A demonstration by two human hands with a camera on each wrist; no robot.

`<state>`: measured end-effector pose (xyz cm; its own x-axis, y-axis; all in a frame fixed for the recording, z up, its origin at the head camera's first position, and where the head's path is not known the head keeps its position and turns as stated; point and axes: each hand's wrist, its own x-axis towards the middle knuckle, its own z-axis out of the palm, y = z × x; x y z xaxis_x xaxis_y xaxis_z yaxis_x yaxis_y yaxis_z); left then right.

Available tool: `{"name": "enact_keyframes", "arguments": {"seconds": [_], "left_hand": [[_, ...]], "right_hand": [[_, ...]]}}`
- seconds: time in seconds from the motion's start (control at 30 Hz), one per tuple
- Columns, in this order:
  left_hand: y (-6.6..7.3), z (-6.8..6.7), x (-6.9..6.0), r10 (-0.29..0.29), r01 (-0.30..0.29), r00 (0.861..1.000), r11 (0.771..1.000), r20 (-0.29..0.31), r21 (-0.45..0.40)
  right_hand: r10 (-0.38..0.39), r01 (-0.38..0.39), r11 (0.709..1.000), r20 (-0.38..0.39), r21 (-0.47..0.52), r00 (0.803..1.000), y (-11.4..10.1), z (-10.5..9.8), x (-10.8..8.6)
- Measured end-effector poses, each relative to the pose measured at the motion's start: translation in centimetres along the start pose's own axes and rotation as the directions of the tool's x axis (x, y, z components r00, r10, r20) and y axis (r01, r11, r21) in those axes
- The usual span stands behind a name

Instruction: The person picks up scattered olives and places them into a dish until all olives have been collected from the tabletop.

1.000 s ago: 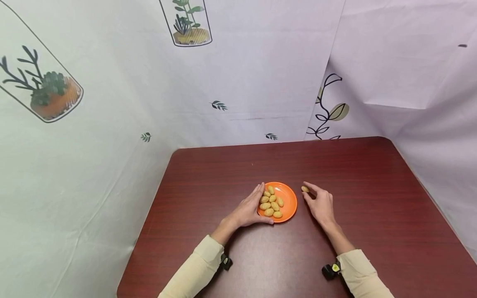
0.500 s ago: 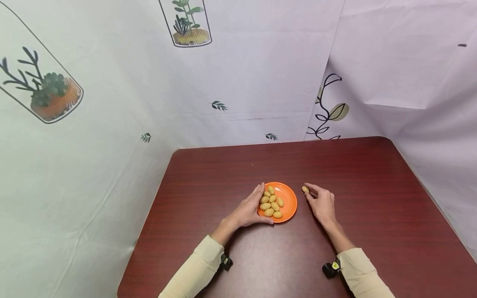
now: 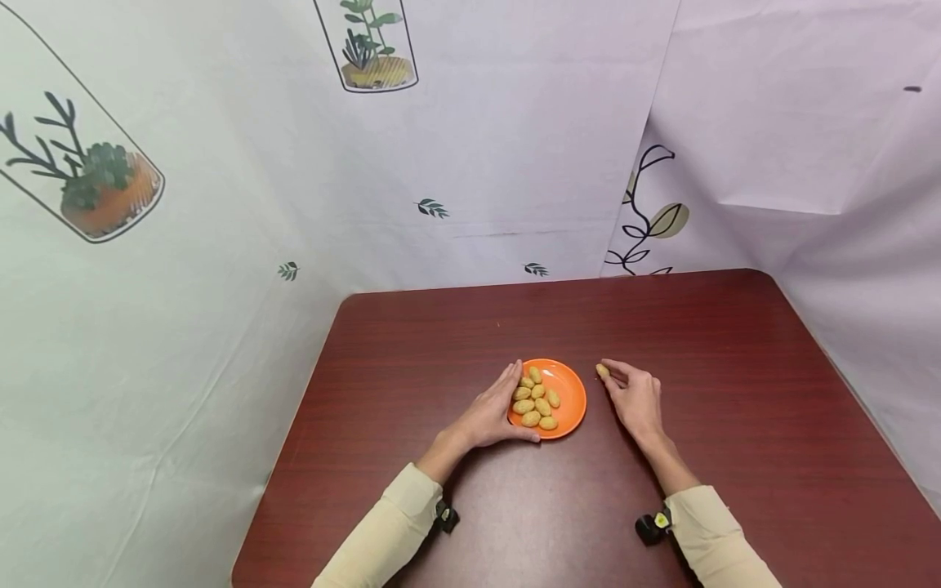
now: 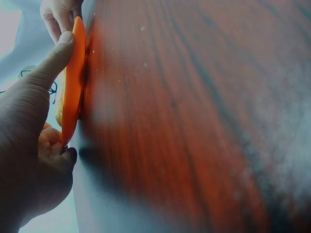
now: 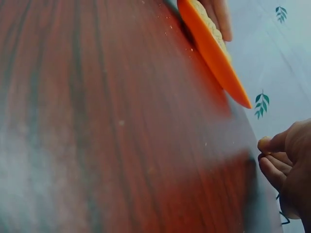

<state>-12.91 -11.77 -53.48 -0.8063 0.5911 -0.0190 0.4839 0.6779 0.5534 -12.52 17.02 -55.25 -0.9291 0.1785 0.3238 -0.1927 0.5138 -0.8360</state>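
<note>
An orange plate [image 3: 569, 400] stands on the table, its left half covered with several tan, oval, rough-skinned peanuts in the shell [image 3: 542, 407]. From the left, my left hand [image 3: 485, 416] grips the plate's rim; the left wrist view shows the thumb along one side of the orange plate [image 4: 73, 92] and curled fingers at the other. To the right of the plate, apart from it, my right hand [image 3: 636, 404] pinches one more peanut [image 3: 603, 371] between thumb and fingertips. In the right wrist view that peanut [image 5: 264, 144] is mostly hidden by the thumb.
The dark red wooden table [image 3: 412, 343] extends around the plate on all sides. White printed cloth [image 3: 500, 163] hangs behind it and along both sides. A small black wrist camera [image 3: 650, 529] sits under the right cuff, another wrist camera [image 3: 446, 517] under the left.
My right hand has shifted very slightly to the right, still pinching the peanut, whose tilt has changed a little. The left hand and the plate have stayed in place.
</note>
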Motion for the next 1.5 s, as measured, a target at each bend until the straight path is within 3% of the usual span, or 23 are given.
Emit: {"name": "enact_keyframes", "arguments": {"seconds": [0.67,1.23,1.5], "left_hand": [[0.0,-0.2,-0.1,0.001,-0.001,1.0,1.0,-0.006,-0.004],[0.0,-0.1,-0.1,-0.014,0.014,1.0,1.0,-0.005,-0.005],[0.1,0.1,-0.2,-0.026,0.026,1.0,1.0,0.002,-0.014]], "right_hand": [[-0.056,0.048,0.996,0.112,0.079,0.992,-4.1,2.2,-0.1],[-0.033,0.022,0.998,0.224,0.053,0.974,-5.0,4.4,-0.5],[-0.002,-0.001,1.0,0.236,0.01,0.972,-5.2,5.0,-0.7]]}}
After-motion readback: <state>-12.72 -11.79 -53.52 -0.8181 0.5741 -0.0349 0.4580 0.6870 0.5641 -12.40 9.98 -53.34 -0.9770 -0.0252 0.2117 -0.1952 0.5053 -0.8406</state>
